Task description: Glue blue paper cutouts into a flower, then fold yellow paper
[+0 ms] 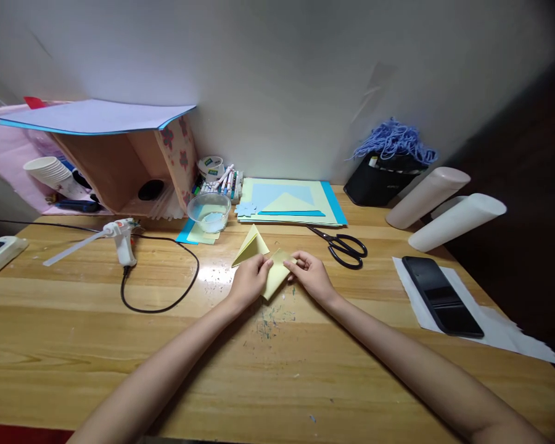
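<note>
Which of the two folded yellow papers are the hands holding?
The folded yellow paper closer to the person: left hand and right hand both grip it. The pointed yellow paper behind rests on the wooden table.

Table (333,382), pale wood, grained; wall (277,80), grey, behind its far edge; dark area (536,209) beyond its right edge

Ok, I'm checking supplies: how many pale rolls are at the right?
2 show clearly: one roll beside the black holder, the other roll nearer the phone. A pale shape between them may be another, mostly hidden.
</note>
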{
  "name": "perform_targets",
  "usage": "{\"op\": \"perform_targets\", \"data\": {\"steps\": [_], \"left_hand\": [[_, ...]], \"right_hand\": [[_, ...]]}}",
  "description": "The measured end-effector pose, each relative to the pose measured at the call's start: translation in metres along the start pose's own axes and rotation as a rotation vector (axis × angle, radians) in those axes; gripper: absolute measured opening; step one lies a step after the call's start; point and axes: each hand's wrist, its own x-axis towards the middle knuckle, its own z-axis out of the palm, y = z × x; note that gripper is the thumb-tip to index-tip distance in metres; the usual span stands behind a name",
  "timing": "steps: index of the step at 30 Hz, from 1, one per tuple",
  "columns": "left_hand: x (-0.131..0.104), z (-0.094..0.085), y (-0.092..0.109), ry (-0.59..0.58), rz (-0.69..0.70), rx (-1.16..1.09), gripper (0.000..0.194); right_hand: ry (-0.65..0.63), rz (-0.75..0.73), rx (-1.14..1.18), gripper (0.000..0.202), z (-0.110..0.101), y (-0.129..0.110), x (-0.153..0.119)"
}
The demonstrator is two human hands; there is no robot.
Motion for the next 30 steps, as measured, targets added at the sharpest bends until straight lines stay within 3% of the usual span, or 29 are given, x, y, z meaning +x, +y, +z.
{"op": "perform_targets", "data": {"steps": [4,12,21,30], "left_hand": [[0.004,0.005,-0.002,0.039,0.011,-0.032,0.029],[-0.003,0.003,-0.004,0.137,-0.008,-0.154,0.028],[-0.007,0.003,-0.001,0.158,0.025,-0.082,0.026],[-0.004,0.002,0.0,0.125,0.049,-0.164,0.027]], "right_hand": [[0.025,0.012,0.02,0.032,-0.002,-0.003,0.004],[-0.23,0.058,-0.041,0.029,-0.003,-0.005,0.001],[-0.206,-0.01,-0.046,0.035,-0.003,-0.008,0.0],[-0.156,-0.037,0.004,0.032,-0.004,-0.007,0.001]]}}
